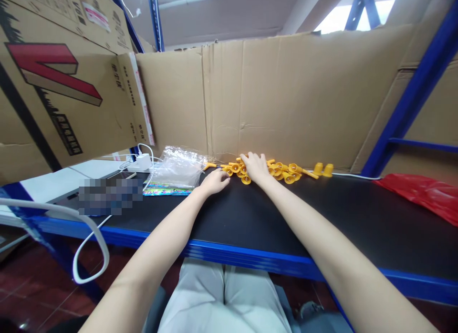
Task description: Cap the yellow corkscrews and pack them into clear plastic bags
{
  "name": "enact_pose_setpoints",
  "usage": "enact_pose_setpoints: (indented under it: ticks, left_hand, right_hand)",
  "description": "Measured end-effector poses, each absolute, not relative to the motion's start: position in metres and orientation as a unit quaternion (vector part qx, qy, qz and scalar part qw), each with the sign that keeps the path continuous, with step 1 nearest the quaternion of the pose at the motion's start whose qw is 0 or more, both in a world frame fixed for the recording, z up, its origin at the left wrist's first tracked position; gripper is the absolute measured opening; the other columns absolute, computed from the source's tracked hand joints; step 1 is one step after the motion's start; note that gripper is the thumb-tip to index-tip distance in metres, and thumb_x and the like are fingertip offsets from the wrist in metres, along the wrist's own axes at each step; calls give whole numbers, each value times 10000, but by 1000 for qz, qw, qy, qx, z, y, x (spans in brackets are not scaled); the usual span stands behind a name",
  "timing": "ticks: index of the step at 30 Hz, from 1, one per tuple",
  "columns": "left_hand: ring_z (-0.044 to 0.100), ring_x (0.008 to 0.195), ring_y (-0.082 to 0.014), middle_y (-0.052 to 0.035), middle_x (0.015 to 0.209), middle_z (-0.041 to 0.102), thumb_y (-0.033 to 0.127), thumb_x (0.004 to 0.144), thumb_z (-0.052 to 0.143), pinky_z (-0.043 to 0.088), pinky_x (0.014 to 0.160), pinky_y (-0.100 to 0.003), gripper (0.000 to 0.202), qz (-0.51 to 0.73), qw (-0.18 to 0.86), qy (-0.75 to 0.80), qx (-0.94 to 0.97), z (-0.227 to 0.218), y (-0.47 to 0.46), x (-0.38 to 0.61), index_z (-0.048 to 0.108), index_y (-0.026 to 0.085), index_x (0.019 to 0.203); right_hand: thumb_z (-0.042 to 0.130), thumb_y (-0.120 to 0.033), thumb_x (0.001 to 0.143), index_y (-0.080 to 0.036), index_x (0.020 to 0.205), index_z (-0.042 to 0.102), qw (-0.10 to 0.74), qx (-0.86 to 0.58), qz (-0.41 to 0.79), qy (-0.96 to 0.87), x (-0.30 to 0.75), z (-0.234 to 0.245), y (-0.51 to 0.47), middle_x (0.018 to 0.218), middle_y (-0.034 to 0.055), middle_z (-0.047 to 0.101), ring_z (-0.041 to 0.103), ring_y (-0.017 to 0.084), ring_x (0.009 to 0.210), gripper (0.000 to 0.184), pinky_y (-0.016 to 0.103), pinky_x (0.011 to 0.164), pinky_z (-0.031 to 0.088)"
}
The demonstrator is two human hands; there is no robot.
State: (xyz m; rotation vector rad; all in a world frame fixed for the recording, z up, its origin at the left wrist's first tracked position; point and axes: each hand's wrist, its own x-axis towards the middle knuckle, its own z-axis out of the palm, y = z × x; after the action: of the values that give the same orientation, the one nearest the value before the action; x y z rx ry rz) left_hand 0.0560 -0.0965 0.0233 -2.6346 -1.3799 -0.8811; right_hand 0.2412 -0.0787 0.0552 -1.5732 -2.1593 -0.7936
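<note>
Small yellow plastic cup-shaped pieces with stems point(289, 177) lie in a heap against the cardboard at the back of the black shelf. My right hand point(256, 166) rests over the middle of that heap with its fingers spread among the pieces. Just left of the heap is my left hand point(214, 181), its fingers loosely curved and apart, with nothing visible in them. A yellow stem-like piece point(210, 165) lies behind it. Two yellow cups point(327, 170) stand upside down, apart from the heap on the right. Some pieces are hidden under my right hand.
Clear plastic bags point(179, 168) lie left of my hands, on a colourful packet point(166, 190). White cables and a charger point(142, 161) sit farther left. A red plastic bag point(418, 192) is at the right. Upright cardboard point(304, 99) walls the back; a blue beam point(250, 259) edges the front.
</note>
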Motion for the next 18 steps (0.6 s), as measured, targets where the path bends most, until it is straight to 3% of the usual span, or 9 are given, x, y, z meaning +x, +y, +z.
enact_pose_setpoints:
  ticks: [11,18]
  left_hand:
    - [588,826,-181,-76,901,635,300,805,473,468,771,-287,253,-269,15,-445,-854,24,-97,57,673,156,861]
    - [606,754,-175,-56,805,673,289,795,464,462,726,-274,259,-239,-10,-446,-863,24,-98,59,688,167,842]
  right_hand:
    - [443,-151,802,-205,1337,417,142,-570,-220,-778,245,63,-77,1182,134,560,451,276,1076,539,484,885,287]
    - [455,-209,797,-231,1381,351,189,-560,-166,-790,264,76,-83,1374,96,419,393,309,1185,593,576,925,285]
